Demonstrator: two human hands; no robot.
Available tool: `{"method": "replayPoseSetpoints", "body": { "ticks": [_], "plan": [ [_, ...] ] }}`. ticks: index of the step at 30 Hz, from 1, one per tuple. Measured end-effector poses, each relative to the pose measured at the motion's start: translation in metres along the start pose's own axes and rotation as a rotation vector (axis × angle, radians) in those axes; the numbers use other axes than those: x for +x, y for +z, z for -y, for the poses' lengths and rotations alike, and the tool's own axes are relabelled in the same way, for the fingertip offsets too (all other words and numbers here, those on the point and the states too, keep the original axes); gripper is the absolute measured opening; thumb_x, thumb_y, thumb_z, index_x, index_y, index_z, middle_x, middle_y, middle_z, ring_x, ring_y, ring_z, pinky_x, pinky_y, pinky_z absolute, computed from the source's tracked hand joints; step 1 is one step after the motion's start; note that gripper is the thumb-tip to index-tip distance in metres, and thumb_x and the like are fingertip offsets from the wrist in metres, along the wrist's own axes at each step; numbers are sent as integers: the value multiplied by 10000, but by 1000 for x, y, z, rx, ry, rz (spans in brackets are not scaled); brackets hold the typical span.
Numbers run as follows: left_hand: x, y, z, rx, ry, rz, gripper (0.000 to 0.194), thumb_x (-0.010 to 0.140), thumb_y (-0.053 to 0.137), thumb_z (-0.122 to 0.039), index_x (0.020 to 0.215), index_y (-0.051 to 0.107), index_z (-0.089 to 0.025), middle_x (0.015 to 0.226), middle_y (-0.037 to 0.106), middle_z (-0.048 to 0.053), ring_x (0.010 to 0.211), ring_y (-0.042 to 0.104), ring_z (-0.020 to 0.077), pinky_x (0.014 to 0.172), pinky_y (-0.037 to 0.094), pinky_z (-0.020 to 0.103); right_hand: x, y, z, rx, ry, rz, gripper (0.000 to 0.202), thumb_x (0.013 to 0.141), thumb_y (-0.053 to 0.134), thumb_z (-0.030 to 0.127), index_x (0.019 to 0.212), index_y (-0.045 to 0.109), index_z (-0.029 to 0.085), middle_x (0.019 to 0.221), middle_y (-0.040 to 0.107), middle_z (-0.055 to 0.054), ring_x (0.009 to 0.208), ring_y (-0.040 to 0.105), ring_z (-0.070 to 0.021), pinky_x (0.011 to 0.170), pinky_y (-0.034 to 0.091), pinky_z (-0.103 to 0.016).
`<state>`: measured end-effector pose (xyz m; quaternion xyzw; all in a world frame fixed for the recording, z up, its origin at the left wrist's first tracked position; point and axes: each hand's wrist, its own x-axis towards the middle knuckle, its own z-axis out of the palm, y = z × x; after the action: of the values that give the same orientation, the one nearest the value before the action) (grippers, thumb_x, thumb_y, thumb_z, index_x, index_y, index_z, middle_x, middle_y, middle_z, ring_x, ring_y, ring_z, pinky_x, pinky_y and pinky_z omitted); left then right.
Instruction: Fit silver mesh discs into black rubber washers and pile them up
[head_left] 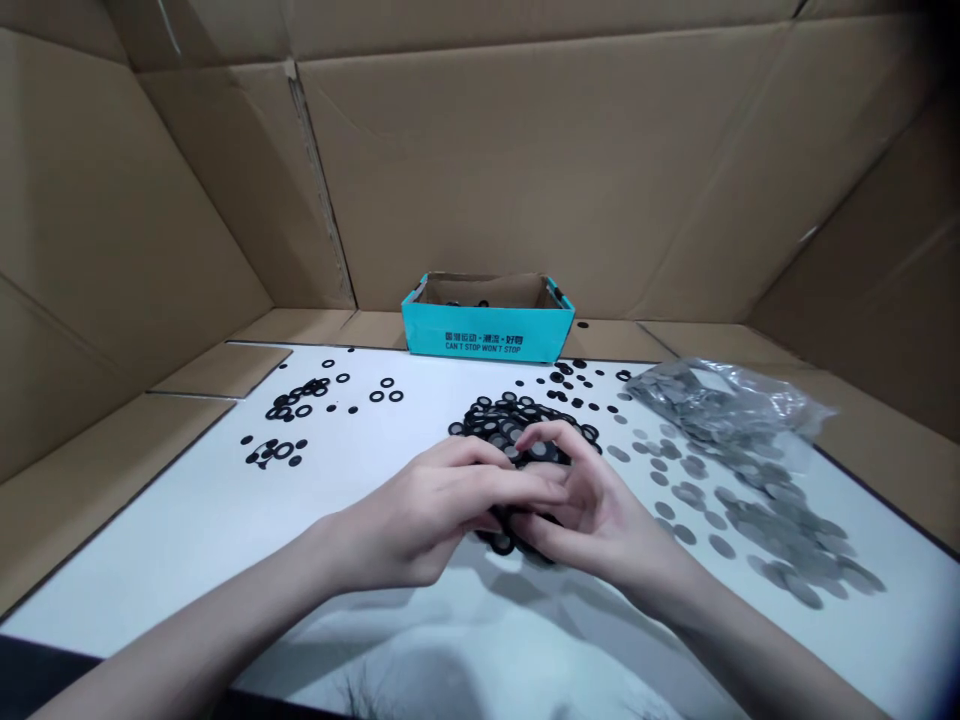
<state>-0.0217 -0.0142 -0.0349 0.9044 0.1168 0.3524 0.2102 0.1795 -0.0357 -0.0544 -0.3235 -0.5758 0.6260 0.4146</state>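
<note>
Both hands meet over a dark pile of black-rimmed discs (pixel 491 415) at the middle of the white table. My left hand (pixel 442 505) reaches in from the left, its fingers bent and pressed together, with their tips against the right palm. Curled around them from the right is my right hand (pixel 589 500), its index finger arched and its thumb below. Anything pinched between the fingers is too small or hidden to name. Discs of the pile show above, between and below the hands.
Black rings (pixel 283 450) and small black discs lie at the left. Grey translucent discs (pixel 787 530) spread at the right beside a clear plastic bag (pixel 727 400). A turquoise box (pixel 487 332) stands at the back, with cardboard walls (pixel 525 170) around the table (pixel 187 560).
</note>
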Motion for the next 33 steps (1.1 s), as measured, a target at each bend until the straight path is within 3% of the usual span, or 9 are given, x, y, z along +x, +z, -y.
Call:
{"method": "replayPoseSetpoints", "body": {
  "ticks": [3,6,10,16,22,25,29,33],
  "plan": [
    [-1,-10,1,-11,-53,-10,594,863,473,17,1396,419,-238,1214,648,100,1099,596,205,919,520,337,3,-10,8,-224,-124,-129,310,799,712,284,1029,505,266,760,630,22,673,585,-128,638,473,-264],
    [-4,-21,7,24,-96,-94,580,888,523,-36,1418,390,-231,1206,654,108,1106,628,212,977,483,371,7,-29,19,-528,-273,-339,160,785,715,301,881,603,241,820,652,-27,752,610,-175,724,495,-322],
    [-10,-28,17,93,-162,-145,538,895,535,-61,1399,410,-203,1134,669,91,1058,646,180,966,481,333,14,-60,21,-674,-283,-499,139,788,698,352,797,650,222,834,677,-55,772,622,-208,757,491,-369],
    [-15,-36,24,213,-272,-166,451,921,535,-130,1358,448,-205,1039,687,60,967,654,163,887,508,301,23,-83,5,-798,-193,-483,199,728,695,409,756,720,213,824,693,-77,674,601,-201,641,487,-362],
    [-20,-45,34,264,-375,-191,380,938,510,-193,1317,476,-201,1025,695,67,927,665,166,806,523,269,26,-76,3,-706,-178,-427,290,733,672,413,918,734,197,925,750,-92,789,684,-233,738,546,-375],
    [-21,-49,39,295,-400,-209,360,938,503,-228,1295,494,-190,1025,698,75,914,661,172,831,519,291,24,-75,8,-788,-180,-458,269,768,620,422,890,727,207,954,758,-93,799,688,-238,711,541,-363],
    [-20,-62,44,402,-496,-222,339,925,498,-286,1245,532,-180,996,704,72,849,660,177,768,512,285,21,-78,18,-884,-121,-490,281,781,589,444,865,704,202,728,729,-63,674,666,-217,587,491,-315],
    [-29,-88,58,558,-668,-259,372,917,457,-334,1240,531,-164,999,703,82,839,662,204,742,504,298,10,-79,26,-790,-85,-568,362,815,539,502,931,663,182,487,535,23,454,548,-150,436,370,-248]
  ]
}}
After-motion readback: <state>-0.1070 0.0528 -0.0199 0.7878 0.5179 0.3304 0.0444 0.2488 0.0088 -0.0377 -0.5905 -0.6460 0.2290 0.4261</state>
